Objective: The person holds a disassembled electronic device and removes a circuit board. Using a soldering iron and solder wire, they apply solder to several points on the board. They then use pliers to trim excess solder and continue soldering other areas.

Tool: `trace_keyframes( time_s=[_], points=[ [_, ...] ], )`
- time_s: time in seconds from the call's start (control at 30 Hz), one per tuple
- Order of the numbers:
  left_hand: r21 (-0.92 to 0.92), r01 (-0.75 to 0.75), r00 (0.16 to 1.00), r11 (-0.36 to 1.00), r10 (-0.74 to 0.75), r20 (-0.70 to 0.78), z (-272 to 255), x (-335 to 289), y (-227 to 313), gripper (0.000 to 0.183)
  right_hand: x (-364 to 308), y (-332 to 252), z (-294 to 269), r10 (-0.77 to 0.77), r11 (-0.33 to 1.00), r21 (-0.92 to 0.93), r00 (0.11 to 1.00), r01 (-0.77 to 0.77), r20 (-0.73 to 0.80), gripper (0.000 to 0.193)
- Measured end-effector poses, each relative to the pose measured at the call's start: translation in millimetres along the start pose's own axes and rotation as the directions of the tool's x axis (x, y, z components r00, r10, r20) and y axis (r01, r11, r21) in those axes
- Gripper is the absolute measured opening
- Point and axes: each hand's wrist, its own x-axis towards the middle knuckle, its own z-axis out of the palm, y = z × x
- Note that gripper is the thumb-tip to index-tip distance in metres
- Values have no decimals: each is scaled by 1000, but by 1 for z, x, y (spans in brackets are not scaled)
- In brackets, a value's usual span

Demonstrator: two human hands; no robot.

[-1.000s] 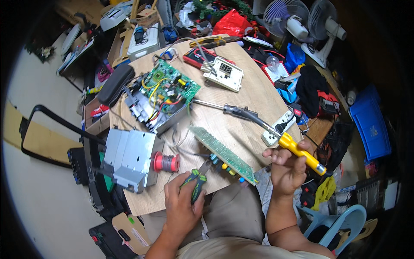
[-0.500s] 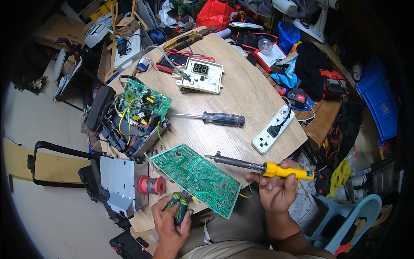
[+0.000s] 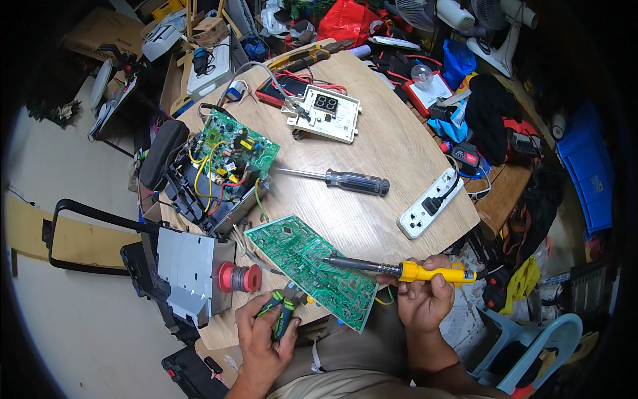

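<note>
A green circuit board (image 3: 319, 272) lies tilted at the table's near edge, its traced side facing up. My right hand (image 3: 425, 299) is closed round the yellow handle of a soldering iron (image 3: 372, 266), whose tip reaches over the upper middle of the board; whether it touches, I cannot tell. My left hand (image 3: 262, 336) grips green-and-black pliers (image 3: 282, 312), their jaws at the board's lower left edge. What the jaws hold, if anything, is too small to make out. Beside them stands a red spool of solder wire (image 3: 240, 276).
A screwdriver (image 3: 357, 183) lies mid-table, with a white power strip (image 3: 428, 203) to its right. Behind are a display board (image 3: 325, 113) and yellow-handled pliers (image 3: 309, 56). An opened unit with wires and a second board (image 3: 239, 149) stands left, above a metal cover (image 3: 186, 266).
The soldering iron has moved left, from beside the board's upper edge to over its surface. The left hand still holds the pliers at the board. The whole view has shifted slightly.
</note>
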Motion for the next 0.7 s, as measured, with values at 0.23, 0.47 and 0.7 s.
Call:
trace_keyframes(
  time_s=[0.23,0.47,0.7],
  points=[
    [0,-6,1000,1000,6,6,-1,0,-2,43,1,4,-5,-43,999,21,999,43,27,24],
    [-3,-2,1000,1000,2,6,-2,0,-1,43,3,1,-2,-85,996,-15,995,86,60,24],
    [5,-11,1000,1000,11,6,-4,3,1,41,5,1,-7,-93,996,2,990,93,105,23]
  ],
)
